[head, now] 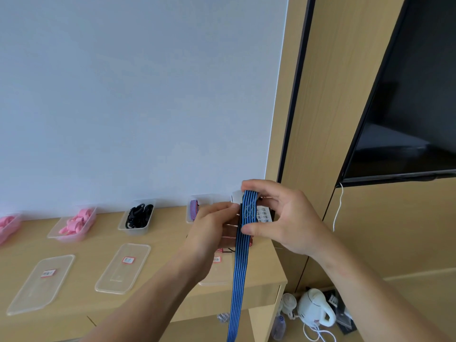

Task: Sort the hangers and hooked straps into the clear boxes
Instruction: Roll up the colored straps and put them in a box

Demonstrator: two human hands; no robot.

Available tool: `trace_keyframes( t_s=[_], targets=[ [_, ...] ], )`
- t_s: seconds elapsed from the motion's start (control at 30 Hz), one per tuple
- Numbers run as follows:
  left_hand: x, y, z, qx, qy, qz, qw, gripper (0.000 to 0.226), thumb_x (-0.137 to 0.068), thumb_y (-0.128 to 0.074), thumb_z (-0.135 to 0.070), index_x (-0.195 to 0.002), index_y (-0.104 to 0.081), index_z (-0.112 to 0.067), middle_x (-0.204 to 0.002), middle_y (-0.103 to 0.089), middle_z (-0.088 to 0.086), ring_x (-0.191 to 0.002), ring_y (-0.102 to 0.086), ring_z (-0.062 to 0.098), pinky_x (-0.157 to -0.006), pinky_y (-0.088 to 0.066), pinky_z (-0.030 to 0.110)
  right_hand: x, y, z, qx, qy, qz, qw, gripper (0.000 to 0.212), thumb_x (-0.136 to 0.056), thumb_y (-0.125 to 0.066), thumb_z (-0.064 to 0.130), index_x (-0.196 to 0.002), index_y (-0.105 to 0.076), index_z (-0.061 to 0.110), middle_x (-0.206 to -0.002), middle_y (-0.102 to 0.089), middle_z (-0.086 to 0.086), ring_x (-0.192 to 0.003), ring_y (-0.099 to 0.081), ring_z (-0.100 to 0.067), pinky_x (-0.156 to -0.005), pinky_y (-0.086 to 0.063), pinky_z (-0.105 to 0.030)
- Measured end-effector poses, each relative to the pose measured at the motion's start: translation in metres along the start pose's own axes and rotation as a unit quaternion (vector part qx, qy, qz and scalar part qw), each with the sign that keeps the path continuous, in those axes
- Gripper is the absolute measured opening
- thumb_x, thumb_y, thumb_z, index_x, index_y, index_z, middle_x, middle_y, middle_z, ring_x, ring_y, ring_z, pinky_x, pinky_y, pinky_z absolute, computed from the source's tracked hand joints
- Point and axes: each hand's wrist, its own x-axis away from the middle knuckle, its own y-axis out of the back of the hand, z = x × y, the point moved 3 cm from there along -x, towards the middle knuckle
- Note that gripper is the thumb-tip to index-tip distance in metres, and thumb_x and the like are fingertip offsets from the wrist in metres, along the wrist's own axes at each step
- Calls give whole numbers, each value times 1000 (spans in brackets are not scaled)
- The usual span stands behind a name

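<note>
My right hand pinches the top of the blue, black-striped elastic strap between thumb and curled fingers. My left hand meets it from the other side, fingertips curled onto the strap's edge beside what looks like a wire hook, partly hidden. The strap hangs from both hands, its long axis almost straight down, past the front edge of the wooden desk. The clear plastic box with a red-and-blue strap inside sits against the wall just behind my left hand, the nearer one, so I judge the drop goes forward and leftward
</note>
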Motion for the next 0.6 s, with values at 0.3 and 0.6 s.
trace_keyframes(
  t_s=[0.3,0.6],
  targets=[
    [0,-4,3,-17,-36,9,999,17,-97,-65,-4,-108,-78,-6,-103,-80,16,-98,-75,45,-86,-62,54,-1,0,-3,141,42,-30,989,87,-60,-98,17,-137,-61,27,-132,-64,13,-119,-59,0,-104,-47,-24],
    [-4,-7,16,-59,-58,-34,996,20,-97,-66,0,-109,-78,-10,-94,-80,14,-88,-78,35,-78,-65,41,-13,10,-11,96,-40,-54,993,16,-87,-78,17,-102,-76,23,-85,-75,14,-81,-69,-5,-75,-56,-32]
  ],
)
